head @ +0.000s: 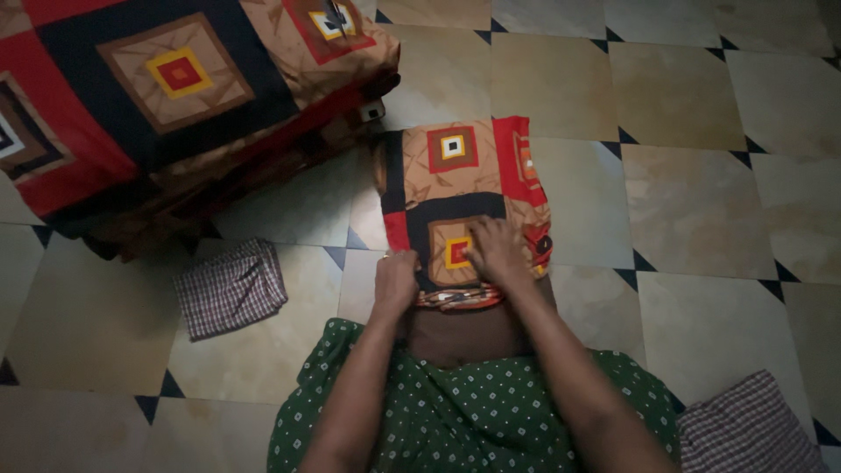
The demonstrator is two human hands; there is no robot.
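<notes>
Patterned pillow cover (455, 188) lies on the floor (701, 219) across my lap. Left hand (395, 278) pinches its bunched hem; right hand (496, 250) presses flat, fingers closed. Soft, light, limp cloth; best held at the hem.

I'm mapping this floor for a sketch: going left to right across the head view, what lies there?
Folded checked cloth → left hand → right hand on the patterned pillowcase → checked pillow at the lower right corner.
</notes>
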